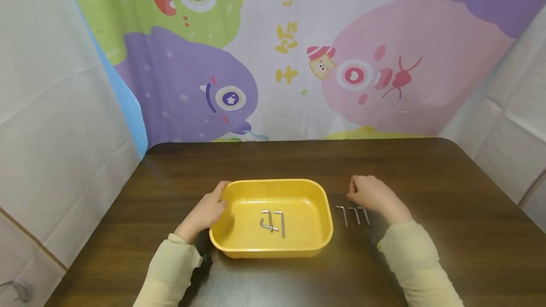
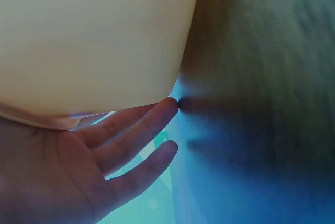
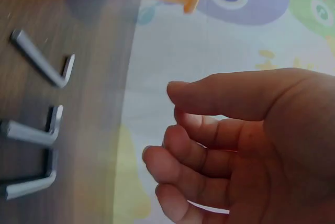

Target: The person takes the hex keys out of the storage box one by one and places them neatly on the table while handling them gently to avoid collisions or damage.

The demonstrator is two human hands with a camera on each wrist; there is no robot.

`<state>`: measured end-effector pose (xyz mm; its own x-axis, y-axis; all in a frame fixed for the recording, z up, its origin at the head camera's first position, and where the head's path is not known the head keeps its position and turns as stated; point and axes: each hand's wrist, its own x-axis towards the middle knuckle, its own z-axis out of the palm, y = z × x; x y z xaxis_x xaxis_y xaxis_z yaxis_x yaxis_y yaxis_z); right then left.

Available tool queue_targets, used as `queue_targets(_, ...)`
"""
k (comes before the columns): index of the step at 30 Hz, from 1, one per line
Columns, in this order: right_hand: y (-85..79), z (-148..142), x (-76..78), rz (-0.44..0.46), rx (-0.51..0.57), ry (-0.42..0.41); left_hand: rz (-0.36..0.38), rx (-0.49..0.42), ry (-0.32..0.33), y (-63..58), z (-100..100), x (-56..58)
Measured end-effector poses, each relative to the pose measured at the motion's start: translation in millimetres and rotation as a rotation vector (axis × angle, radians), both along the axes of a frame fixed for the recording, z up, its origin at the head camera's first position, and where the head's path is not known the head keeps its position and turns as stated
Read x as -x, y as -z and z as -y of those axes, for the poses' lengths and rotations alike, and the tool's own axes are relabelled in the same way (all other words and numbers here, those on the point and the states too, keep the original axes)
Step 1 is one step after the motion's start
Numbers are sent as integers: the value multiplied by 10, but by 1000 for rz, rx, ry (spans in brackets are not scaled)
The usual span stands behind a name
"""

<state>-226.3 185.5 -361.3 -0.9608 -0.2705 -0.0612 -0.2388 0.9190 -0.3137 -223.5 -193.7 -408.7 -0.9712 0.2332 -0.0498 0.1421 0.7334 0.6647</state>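
A yellow plastic tray [image 1: 273, 253] stands on the table with three L-shaped metal hex keys [image 1: 282, 224] inside; two of these cross each other. My left hand [image 1: 209, 210] holds the tray's left rim, its thumb over the edge. In the left wrist view, fingers [image 2: 141, 130] lie along the outer wall of the tray. Three more hex keys [image 1: 344, 216] lie side by side on the table, right of the tray. Above and just beyond them is my right hand [image 1: 373, 195], fingers loosely curled, nothing visible between them [image 3: 220, 145].
The dark wood table [image 1: 448, 203] extends around the tray. Behind its far edge hangs a cartoon-printed curtain [image 1: 290, 60]. Pale cloth walls [image 1: 55, 108] rise at both sides. A small dark object [image 1: 206, 260] shows beside the left sleeve.
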Motion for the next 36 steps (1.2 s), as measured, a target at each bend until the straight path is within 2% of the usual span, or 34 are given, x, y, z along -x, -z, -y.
queue_targets(8, -70, 171, -79, -65, 20, -16, 6, -9, 3, 0, 2, -8)
queue_targets(21, -79, 444, -166, -214, 67, -82, 4, 0, -3, 3, 10, -5)
queue_targets(30, -87, 654, -276, -240, 145, -103, -5, 10, -1, 5, -11, -7)
queue_targets(36, -73, 815, -280, -217, 173, -121, -12, 4, -2, 11, -1, 2)
